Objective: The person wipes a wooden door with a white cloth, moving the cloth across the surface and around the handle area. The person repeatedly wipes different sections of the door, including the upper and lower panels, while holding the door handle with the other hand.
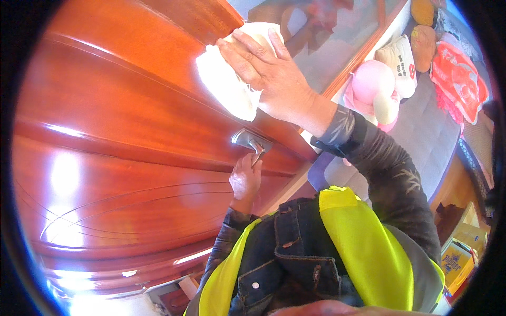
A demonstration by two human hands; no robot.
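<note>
My right hand (272, 75) presses a folded white cloth (233, 83) against the reddish-brown wooden door frame (170, 43), near the edge of a glass pane (336, 47). The fingers are spread over the cloth, and part of it sticks out to the left of them. Lower down, my left hand (245, 179) is closed around the metal door handle (257, 149), whose plate is fixed to the glossy wooden door (138, 177). Curved decorative lines run across the door's surface.
To the right lies a grey cushioned mat or mattress (419, 118). On it are a pink plush toy (373, 83), a white printed pillow (397, 59) and a red printed bag or cushion (458, 79). A yellow box (456, 262) stands at the lower right.
</note>
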